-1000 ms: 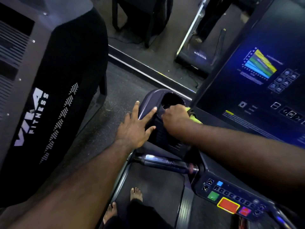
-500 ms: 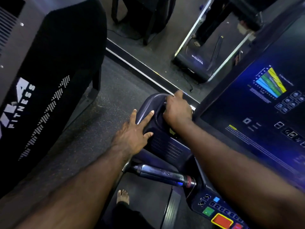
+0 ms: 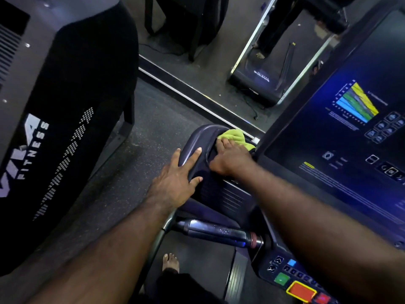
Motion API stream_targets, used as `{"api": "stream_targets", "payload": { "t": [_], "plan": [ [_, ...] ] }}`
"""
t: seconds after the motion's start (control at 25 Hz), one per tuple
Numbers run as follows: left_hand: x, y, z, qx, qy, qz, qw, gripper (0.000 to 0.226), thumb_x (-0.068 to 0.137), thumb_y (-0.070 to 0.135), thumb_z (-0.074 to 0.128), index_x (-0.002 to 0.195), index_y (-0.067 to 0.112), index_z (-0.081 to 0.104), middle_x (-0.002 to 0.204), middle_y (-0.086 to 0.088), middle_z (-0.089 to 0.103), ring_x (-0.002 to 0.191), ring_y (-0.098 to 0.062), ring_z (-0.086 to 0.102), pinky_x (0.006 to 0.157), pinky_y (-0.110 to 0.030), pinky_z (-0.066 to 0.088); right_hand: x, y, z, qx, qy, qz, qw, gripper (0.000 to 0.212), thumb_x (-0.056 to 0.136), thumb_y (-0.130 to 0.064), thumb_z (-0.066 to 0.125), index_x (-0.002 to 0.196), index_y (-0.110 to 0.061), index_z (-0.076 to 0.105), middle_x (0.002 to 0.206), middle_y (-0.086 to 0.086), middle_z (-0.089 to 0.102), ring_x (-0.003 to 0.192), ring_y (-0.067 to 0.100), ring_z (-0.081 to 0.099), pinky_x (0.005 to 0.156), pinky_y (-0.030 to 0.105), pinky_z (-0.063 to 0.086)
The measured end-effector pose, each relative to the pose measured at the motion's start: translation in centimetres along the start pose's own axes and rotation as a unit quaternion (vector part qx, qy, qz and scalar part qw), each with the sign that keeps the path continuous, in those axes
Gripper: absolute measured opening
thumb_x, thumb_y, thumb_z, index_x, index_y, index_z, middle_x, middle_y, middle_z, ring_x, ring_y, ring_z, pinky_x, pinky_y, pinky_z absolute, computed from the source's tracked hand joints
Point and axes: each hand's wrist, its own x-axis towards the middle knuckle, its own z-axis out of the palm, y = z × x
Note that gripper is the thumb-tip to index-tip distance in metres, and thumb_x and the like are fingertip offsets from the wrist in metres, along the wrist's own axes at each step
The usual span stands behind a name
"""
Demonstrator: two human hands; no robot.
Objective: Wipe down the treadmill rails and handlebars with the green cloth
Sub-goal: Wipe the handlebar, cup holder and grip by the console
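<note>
- The step in hand looked like wiping the moulded cup-holder pod (image 3: 197, 137) at the left end of the treadmill console (image 3: 341, 150), not yet the rails or handlebars proper.
- The right hand (image 3: 230, 157) lay palm-down with fingers curled over the green cloth (image 3: 235, 136), pressing it into the pod's recess at its far edge; the cloth bunched out beyond the fingertips towards the console corner.
- The left hand (image 3: 175, 181) was spread flat and open on the pod's outer left rim, holding nothing, seemingly bracing.
- The chrome-and-black handlebar grip (image 3: 219, 232) sat below the pod, near the button panel (image 3: 293, 279), apart from both hands and the cloth.
- Judged next: draw the cloth out of the recess, bring it down to the grip, wrap it round and slide along its length, keeping clear of the red stop button (image 3: 301, 290).
- The side rails were mostly hidden by the forearms.
</note>
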Motion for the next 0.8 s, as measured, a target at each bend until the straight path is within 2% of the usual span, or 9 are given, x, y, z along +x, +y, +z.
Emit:
{"api": "stream_targets", "payload": {
  "t": [0.04, 0.12, 0.2, 0.28, 0.36, 0.52, 0.6, 0.68, 0.8],
  "plan": [
    [0.1, -0.1, 0.0, -0.001, 0.001, -0.001, 1.0, 0.081, 0.102, 0.061, 0.051, 0.154, 0.066, -0.01, 0.174, 0.004, -0.003, 0.151, -0.037, 0.032, 0.111, -0.06, 0.041, -0.1, -0.1, -1.4, -0.026, -0.037, -0.002, 0.999, 0.081, 0.097, -0.046, 0.049, 0.167, -0.018, 0.02, 0.175, 0.004, 0.019, 0.159, 0.026, 0.024, 0.123, 0.049, 0.028],
    [0.2, -0.2, 0.2, -0.004, 0.005, 0.003, 1.0, 0.081, 0.102, 0.06, 0.052, 0.156, 0.065, -0.008, 0.174, 0.003, -0.001, 0.151, -0.037, 0.033, 0.11, -0.06, 0.042, -0.1, -0.4, -2.6, -0.102, -0.002, -0.012, 0.995, 0.073, 0.095, -0.037, 0.066, 0.158, -0.015, 0.038, 0.164, 0.009, 0.035, 0.149, 0.03, 0.039, 0.105, 0.045, 0.044],
    [0.1, -0.1, 0.3, -0.002, 0.007, 0.006, 1.0, 0.081, 0.102, 0.059, 0.053, 0.156, 0.064, -0.007, 0.174, 0.002, 0.0, 0.151, -0.037, 0.033, 0.111, -0.06, 0.042, -0.1, -0.6, -2.6, -0.155, 0.01, 0.0, 0.988, 0.082, 0.087, -0.03, 0.079, 0.155, -0.008, 0.04, 0.158, 0.018, 0.036, 0.143, 0.036, 0.039, 0.104, 0.046, 0.049],
    [0.0, -0.1, 0.1, 0.0, 0.004, 0.002, 1.0, 0.081, 0.102, 0.059, 0.053, 0.156, 0.065, -0.008, 0.174, 0.002, -0.002, 0.151, -0.037, 0.032, 0.111, -0.06, 0.041, 1.1, -0.5, -2.3, -0.181, -0.057, 0.006, 0.982, 0.099, 0.067, -0.022, 0.092, 0.154, -0.013, 0.045, 0.148, 0.017, 0.05, 0.135, 0.036, 0.05, 0.099, 0.046, 0.054],
    [0.1, -0.1, 0.0, -0.008, -0.002, -0.004, 1.0, 0.08, 0.102, 0.06, 0.052, 0.155, 0.066, -0.008, 0.174, 0.002, -0.002, 0.15, -0.037, 0.033, 0.111, -0.061, 0.041, 2.6, -0.5, -2.4, -0.203, -0.1, -0.014, 0.974, 0.089, 0.055, -0.018, 0.09, 0.14, -0.021, 0.064, 0.122, 0.007, 0.07, 0.116, 0.028, 0.068, 0.09, 0.04, 0.06],
    [-0.4, -0.1, -0.1, 0.001, 0.013, -0.006, 1.0, 0.078, 0.101, 0.063, 0.052, 0.156, 0.066, -0.003, 0.172, 0.0, 0.009, 0.148, -0.035, 0.038, 0.108, -0.059, 0.043, 3.4, -0.7, -3.7, -0.109, -0.179, -0.063, 0.976, 0.04, 0.069, -0.017, 0.076, 0.109, -0.011, 0.075, 0.112, 0.006, 0.073, 0.097, 0.026, 0.067, 0.097, 0.036, 0.056],
    [-0.5, -0.2, -0.2, 0.009, 0.021, -0.012, 1.0, 0.077, 0.1, 0.063, 0.052, 0.156, 0.065, 0.0, 0.171, -0.002, 0.014, 0.148, -0.034, 0.039, 0.109, -0.056, 0.043, 3.9, 0.2, -4.8, 0.034, -0.213, -0.054, 0.975, 0.012, 0.097, -0.006, 0.06, 0.106, -0.007, 0.067, 0.098, 0.013, 0.064, 0.086, 0.028, 0.06, 0.075, 0.03, 0.057],
    [-0.3, -0.2, -0.2, -0.001, 0.021, -0.006, 1.0, 0.077, 0.1, 0.061, 0.054, 0.157, 0.064, 0.002, 0.168, -0.002, 0.018, 0.146, -0.033, 0.039, 0.109, -0.055, 0.042, 5.0, 1.6, -5.9, 0.109, -0.28, -0.017, 0.953, 0.02, 0.102, 0.004, 0.047, 0.104, -0.003, 0.065, 0.083, 0.016, 0.063, 0.073, 0.029, 0.059, 0.051, 0.027, 0.056],
    [-0.1, -0.1, -0.2, -0.013, 0.008, -0.006, 1.0, 0.078, 0.1, 0.058, 0.055, 0.158, 0.062, 0.003, 0.167, -0.003, 0.016, 0.146, -0.034, 0.037, 0.109, -0.057, 0.041, 6.7, 2.6, -5.9, 0.24, -0.269, 0.057, 0.931, 0.031, 0.104, -0.001, 0.04, 0.084, 0.003, 0.063, 0.056, 0.015, 0.066, 0.057, 0.03, 0.064, 0.049, 0.03, 0.055]
  ]
}}
